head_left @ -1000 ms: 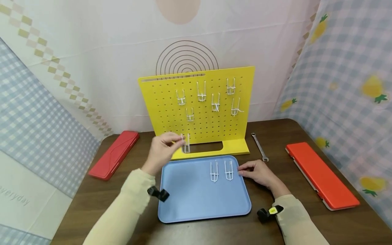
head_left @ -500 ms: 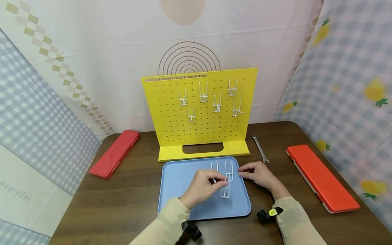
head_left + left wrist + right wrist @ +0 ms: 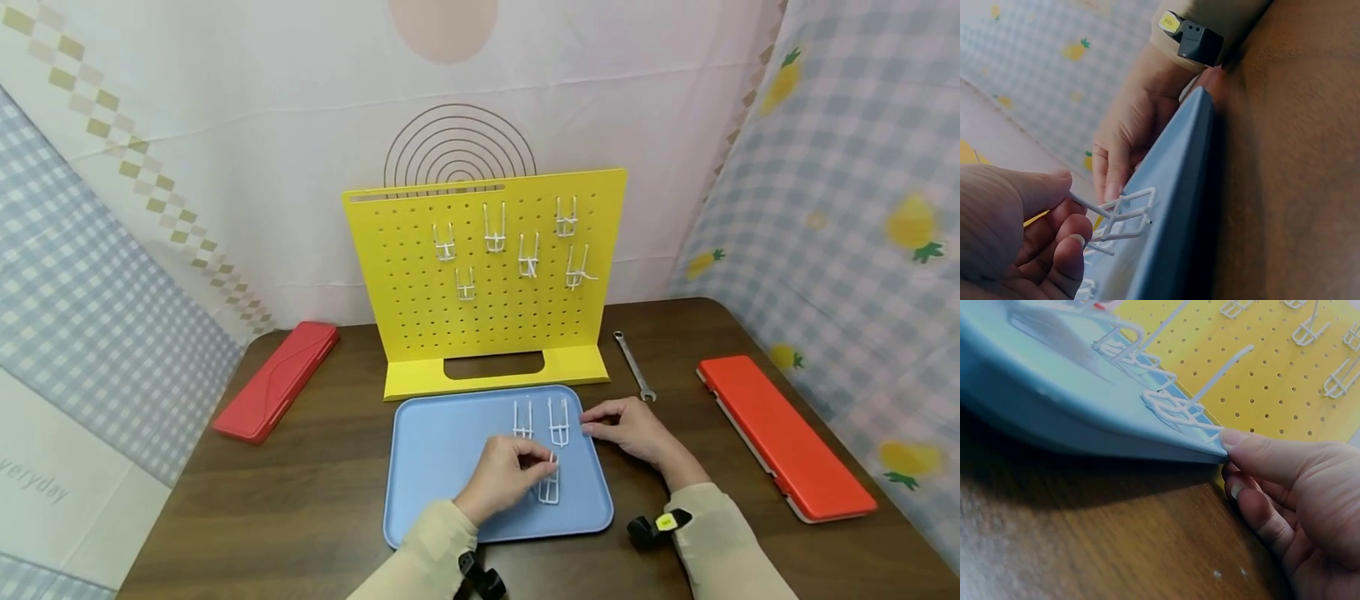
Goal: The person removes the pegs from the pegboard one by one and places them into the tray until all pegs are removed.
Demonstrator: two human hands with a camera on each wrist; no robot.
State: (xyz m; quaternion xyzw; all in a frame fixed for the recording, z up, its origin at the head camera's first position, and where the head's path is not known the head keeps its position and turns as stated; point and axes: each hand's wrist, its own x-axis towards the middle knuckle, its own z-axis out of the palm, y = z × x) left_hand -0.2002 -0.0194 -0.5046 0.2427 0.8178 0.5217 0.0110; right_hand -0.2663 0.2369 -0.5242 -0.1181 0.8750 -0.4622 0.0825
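the white wire hook [image 3: 1127,216] is at the lower centre of the head view, over the blue tray [image 3: 442,454]; whether it touches the tray bottom, i cannot tell. the left hand [image 3: 501,477] has a narrow grip: thumb and finger pinch one end of a long wire, and the looped end with its crossbar points to the bottom of the frame. the right hand [image 3: 632,427] pinches the tray rim, right of centre.

the hook looks like thin coated metal, so i judge it light and stiff, not fragile, and perhaps a little slippery because the wire is round and smooth. a pinch at one end leaves the loop free to swing or turn. for more steady control, i would hold both long wires close to the crossbar. two similar hooks, a right one [image 3: 559,429] and a left one [image 3: 523,432], lie in the upper right part of the tray; their projecting wires could perhaps catch on another hook.
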